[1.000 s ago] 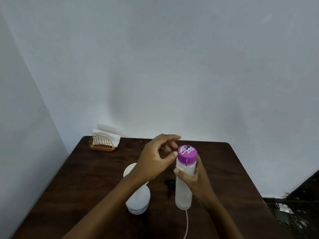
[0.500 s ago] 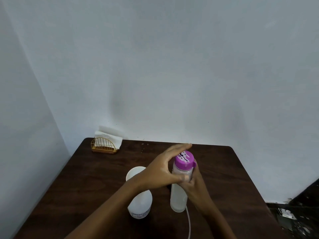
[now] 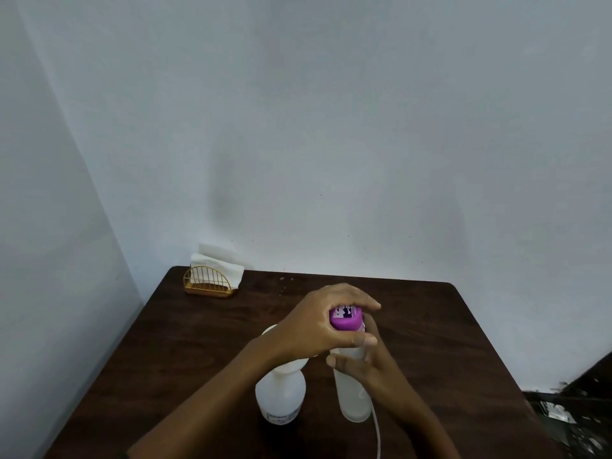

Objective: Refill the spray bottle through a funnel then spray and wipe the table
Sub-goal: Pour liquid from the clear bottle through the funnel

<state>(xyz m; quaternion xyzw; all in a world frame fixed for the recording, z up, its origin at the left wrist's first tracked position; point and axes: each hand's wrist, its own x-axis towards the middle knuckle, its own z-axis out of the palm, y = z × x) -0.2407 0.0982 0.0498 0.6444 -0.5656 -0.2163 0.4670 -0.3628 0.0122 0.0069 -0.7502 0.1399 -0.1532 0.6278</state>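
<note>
Head view, lower centre of the frame: the left hand (image 3: 319,326) has fingers and thumb curled round the purple cap (image 3: 346,321) of a clear bottle (image 3: 354,400). The right hand (image 3: 367,362) grips that bottle's body just below the cap. The bottle stands upright on the dark tabletop (image 3: 430,326). Just to its left stands the white spray bottle (image 3: 280,399), with what looks like the funnel (image 3: 269,330) in its neck, mostly hidden behind the left wrist. A napkin holder (image 3: 212,283) sits in the far left corner. The step in hand is probably opening the supply bottle. Next the cap must be twisted off against a steady right grip, and the bottle then tipped over the funnel.
</note>
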